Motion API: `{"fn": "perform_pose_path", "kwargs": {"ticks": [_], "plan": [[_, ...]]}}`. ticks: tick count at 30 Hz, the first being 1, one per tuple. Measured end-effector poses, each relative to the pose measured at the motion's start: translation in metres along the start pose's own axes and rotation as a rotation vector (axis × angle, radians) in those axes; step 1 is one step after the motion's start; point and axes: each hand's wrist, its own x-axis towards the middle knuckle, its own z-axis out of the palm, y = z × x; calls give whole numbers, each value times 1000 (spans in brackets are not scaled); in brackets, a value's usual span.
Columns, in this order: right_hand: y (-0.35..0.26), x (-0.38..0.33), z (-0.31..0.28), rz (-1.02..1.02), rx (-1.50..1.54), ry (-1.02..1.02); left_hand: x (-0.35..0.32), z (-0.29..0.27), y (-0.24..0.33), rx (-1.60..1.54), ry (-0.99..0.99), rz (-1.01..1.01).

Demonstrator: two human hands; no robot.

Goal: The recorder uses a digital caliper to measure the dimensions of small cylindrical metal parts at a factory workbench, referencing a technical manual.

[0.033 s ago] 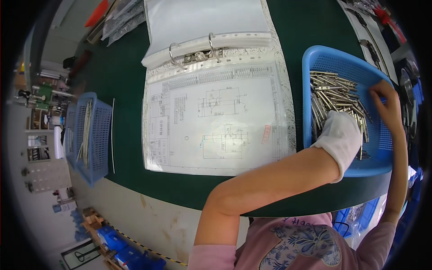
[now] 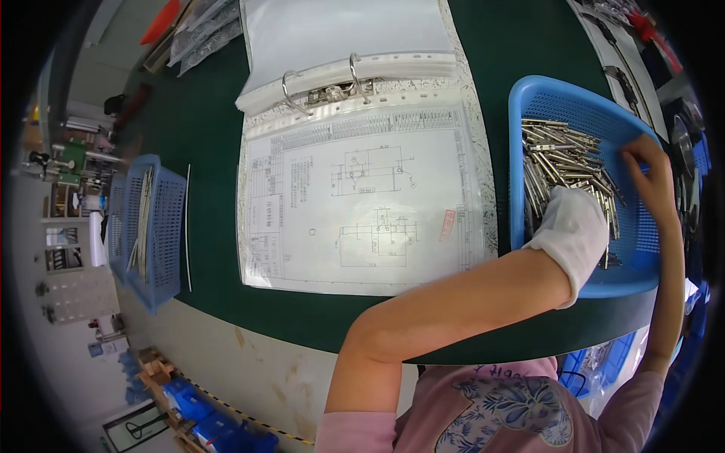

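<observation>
The left hand, in a white cloth glove, reaches down into a blue plastic basket at the right of the green tabletop. It lies over a heap of slender silvery metal pins, which are piled at many angles in the basket's left and middle part; its fingertips are hidden, so I cannot tell whether it grips any. The bare right hand is at the basket's right side, its fingers bent inward, apart from the heap; I cannot tell whether it holds anything. Left of this basket lies an open ring binder with 2 metal rings, showing a technical drawing marked with a small red stamp. Farther left, a 2nd blue basket contains long thin rods, and 1 single rod lies just beside it. Beyond the pin basket, 2 dark caliper-like tools rest on a pale surface.
</observation>
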Motion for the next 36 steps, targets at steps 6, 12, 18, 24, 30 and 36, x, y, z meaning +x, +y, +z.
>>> {"fn": "perform_pose_path", "kwargs": {"ticks": [6,12,18,24,30,36], "plan": [[3,3,3,21,-7,-31,3,-1,-6,-62,-3,54],[-6,-4,-12,45,-16,3,8,-5,0,-276,144,88],[-25,0,-4,-61,-91,24,-1,-2,-14,-577,429,95],[-32,-6,-12,-57,-66,55,-7,-15,-18,-1088,413,-100],[-10,-2,-22,47,152,364,-4,-23,-29,-1621,375,-378],[75,24,-1,513,77,426,-5,-26,-25,-1510,366,-387]]}}
